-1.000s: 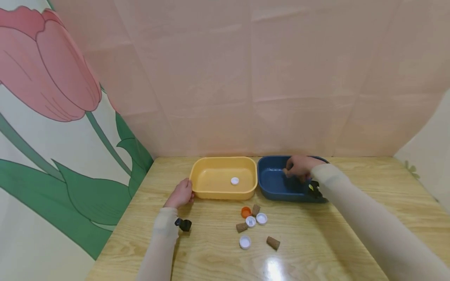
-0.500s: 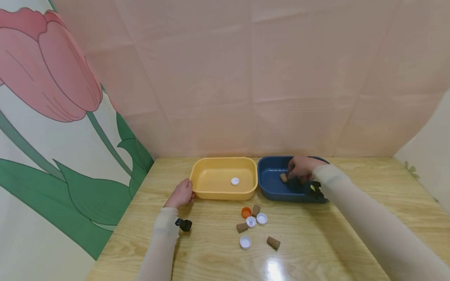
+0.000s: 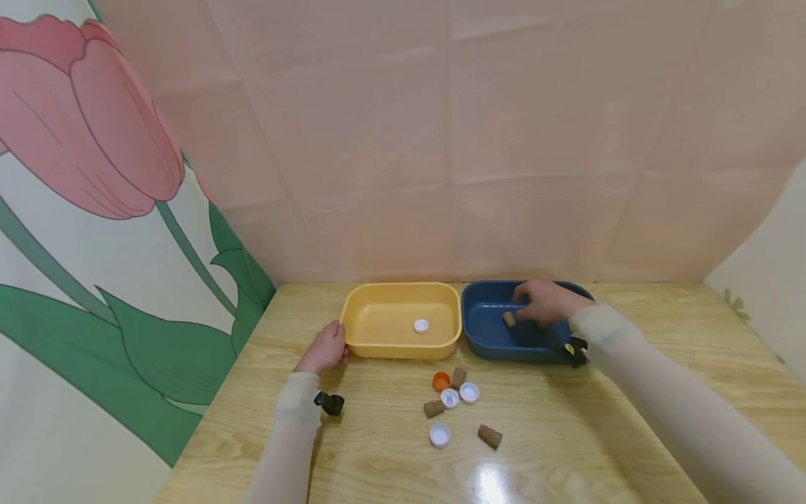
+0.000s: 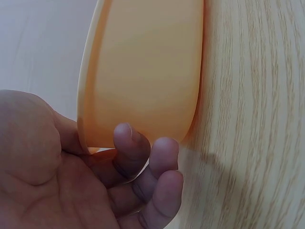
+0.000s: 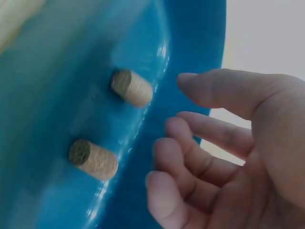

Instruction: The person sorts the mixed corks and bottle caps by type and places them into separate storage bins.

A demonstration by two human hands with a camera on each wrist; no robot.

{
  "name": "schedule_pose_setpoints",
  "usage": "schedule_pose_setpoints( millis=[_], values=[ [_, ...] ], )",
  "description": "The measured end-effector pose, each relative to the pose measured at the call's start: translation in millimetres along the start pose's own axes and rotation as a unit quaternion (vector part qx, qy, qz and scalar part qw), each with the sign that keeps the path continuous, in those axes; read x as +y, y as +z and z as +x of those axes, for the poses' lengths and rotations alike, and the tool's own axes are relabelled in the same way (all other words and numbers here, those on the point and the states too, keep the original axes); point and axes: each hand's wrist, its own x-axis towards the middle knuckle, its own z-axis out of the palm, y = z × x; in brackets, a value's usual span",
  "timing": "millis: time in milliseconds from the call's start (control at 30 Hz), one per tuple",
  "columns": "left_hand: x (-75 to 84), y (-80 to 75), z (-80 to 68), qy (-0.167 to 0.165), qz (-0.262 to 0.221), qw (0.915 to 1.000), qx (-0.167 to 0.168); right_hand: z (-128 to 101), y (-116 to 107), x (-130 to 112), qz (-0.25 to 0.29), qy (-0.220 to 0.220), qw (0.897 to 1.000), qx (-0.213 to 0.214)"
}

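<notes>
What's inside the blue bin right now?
Two corks lie apart in the blue bin. In the head view, the right hand covers part of its inside; whether anything else lies there, I can't tell.

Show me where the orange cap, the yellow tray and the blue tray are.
Orange cap (image 3: 441, 381), head view, its middle.
Yellow tray (image 3: 387, 325), head view, its bare floor.
Blue tray (image 3: 483, 325), head view, its bare floor.
</notes>
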Motion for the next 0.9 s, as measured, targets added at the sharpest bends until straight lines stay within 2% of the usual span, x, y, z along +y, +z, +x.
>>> schedule_pose_setpoints(
  millis=[100, 467, 600, 733, 900],
  values=[
    [0.0, 0.5, -0.1, -0.001, -0.001, 1.0, 0.001, -5, 3, -7, -0.018, -0.041, 0.998, 0.046],
    [-0.4, 0.8, -1.5, 0.0, -0.002, 1.0, 0.004, -41, 29, -42, 0.01, -0.108, 0.988, 0.11],
    [0.3, 0.1, -2.2, -0.006, -0.006, 1.0, 0.005, -54, 42, -51, 0.024, -0.121, 0.985, 0.122],
    [0.2, 0.6, -1.7, -0.007, -0.005, 1.0, 0.002, -63, 56, -56, 0.016, -0.135, 0.981, 0.137],
    [0.7, -0.3, -1.6, -0.008, -0.008, 0.9999, 0.005, -67, 79, -58, 0.048, -0.17, 0.976, 0.13]
  ],
)
